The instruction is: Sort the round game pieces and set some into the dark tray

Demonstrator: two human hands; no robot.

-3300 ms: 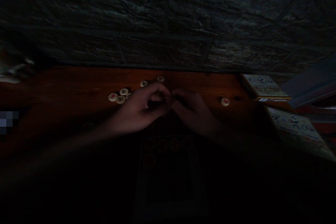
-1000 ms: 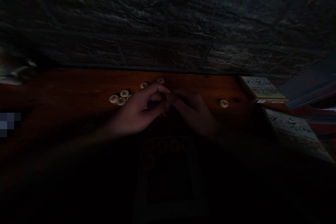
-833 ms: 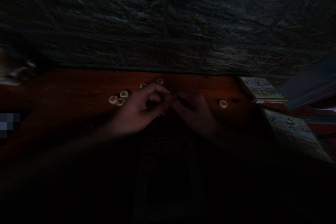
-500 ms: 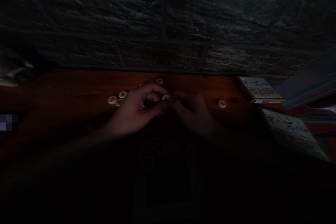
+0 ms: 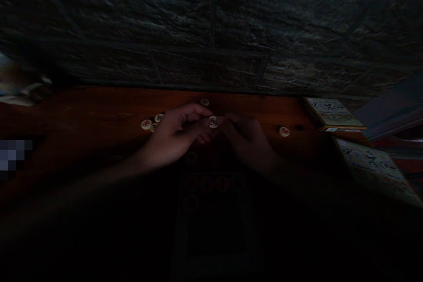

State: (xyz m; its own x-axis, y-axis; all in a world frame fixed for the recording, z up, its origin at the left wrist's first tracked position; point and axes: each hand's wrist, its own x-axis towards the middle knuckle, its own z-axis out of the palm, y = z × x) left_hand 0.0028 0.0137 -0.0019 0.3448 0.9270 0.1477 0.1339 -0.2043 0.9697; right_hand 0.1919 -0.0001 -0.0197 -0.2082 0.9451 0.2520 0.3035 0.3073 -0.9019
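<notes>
Bare left hand (image 5: 172, 134): in the centre of the frame, thumb and forefinger pinching a pale round disc with a black character (image 5: 213, 122).
Bare right hand (image 5: 246, 136): just right of centre, fingers bent together at the disc's right edge; whether they grip it I cannot tell.
Pinched disc: between the 2 hands, raised, its marked face towards the camera.
Just changed: half a second ago the fingers covered part of this face; now nearly all of it shows, so its black marking can probably be told from the red ones.
Discs left of centre: a pale round disc with a red character (image 5: 146, 124) beside 2 black-marked ones, partly behind the left hand.
Lone discs: 1 pale, reddish-marked disc (image 5: 204, 102) above the hands, 1 pale, red-marked disc (image 5: 283, 131) at centre right.
Dark rectangular tray (image 5: 214, 264): lower centre, very dim, with 5 discs faintly visible in its upper part.
Reddish-brown wooden tabletop (image 5: 99, 110): 2 pale rectangular printed boxes (image 5: 333, 112) at right.
Grey stone-block wall (image 5: 211, 17): across the top.
</notes>
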